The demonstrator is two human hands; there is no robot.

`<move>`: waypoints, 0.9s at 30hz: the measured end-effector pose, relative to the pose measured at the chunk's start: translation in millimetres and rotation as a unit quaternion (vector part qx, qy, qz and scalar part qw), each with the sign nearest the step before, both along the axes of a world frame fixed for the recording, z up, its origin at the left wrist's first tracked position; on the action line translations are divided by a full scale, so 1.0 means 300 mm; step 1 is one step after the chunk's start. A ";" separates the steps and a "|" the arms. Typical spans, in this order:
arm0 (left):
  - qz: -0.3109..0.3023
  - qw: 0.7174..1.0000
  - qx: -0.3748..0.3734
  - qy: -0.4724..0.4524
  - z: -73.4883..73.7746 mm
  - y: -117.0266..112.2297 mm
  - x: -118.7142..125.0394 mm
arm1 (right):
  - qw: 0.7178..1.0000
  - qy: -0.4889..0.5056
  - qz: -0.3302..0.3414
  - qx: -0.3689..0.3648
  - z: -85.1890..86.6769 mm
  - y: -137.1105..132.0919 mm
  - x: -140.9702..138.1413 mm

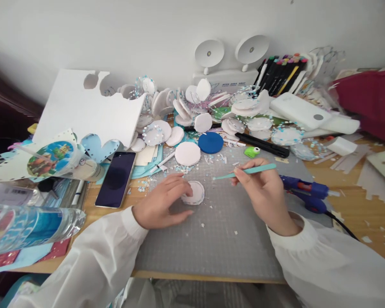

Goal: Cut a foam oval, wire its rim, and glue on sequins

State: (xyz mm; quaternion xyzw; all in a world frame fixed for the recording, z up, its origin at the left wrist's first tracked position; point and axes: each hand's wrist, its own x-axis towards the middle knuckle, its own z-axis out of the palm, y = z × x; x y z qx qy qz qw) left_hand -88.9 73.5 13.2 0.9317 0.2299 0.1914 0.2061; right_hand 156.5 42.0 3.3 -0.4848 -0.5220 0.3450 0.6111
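My left hand [164, 201] rests on the grey cutting mat [218, 239], its fingers pinching the edge of a small white foam disc [195, 193] with a scalloped rim. My right hand [263, 190] grips a thin teal stick tool [244, 172] like a pen. The tool's tip points left and hovers just right of the disc without touching it. Both arms wear white sleeves.
Behind the mat lie a larger white disc [188, 153], a blue disc [210, 142], a green punch [252, 151] and a black knife [263, 144]. A blue glue gun [304, 193] lies to the right, a phone [116, 179] to the left. Several white discs, markers [280, 72] and paper scraps crowd the back.
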 end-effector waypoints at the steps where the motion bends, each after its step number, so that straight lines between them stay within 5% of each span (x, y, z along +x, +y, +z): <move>1: 0.004 1.000 0.006 -0.009 -0.009 0.002 0.001 | 1.000 0.012 0.009 -0.024 -0.012 -0.003 -0.003; 8: -0.028 0.998 0.050 -0.018 -0.066 0.001 0.007 | 0.996 -0.006 0.022 -0.090 -0.048 -0.021 -0.018; 18: -0.088 0.993 0.082 -0.016 -0.057 -0.003 -0.005 | 0.990 -0.111 0.063 -0.068 -0.067 -0.053 -0.044; 27: -0.079 0.962 0.259 0.029 -0.066 -0.041 0.012 | 0.984 -0.147 0.069 -0.067 -0.067 -0.062 -0.059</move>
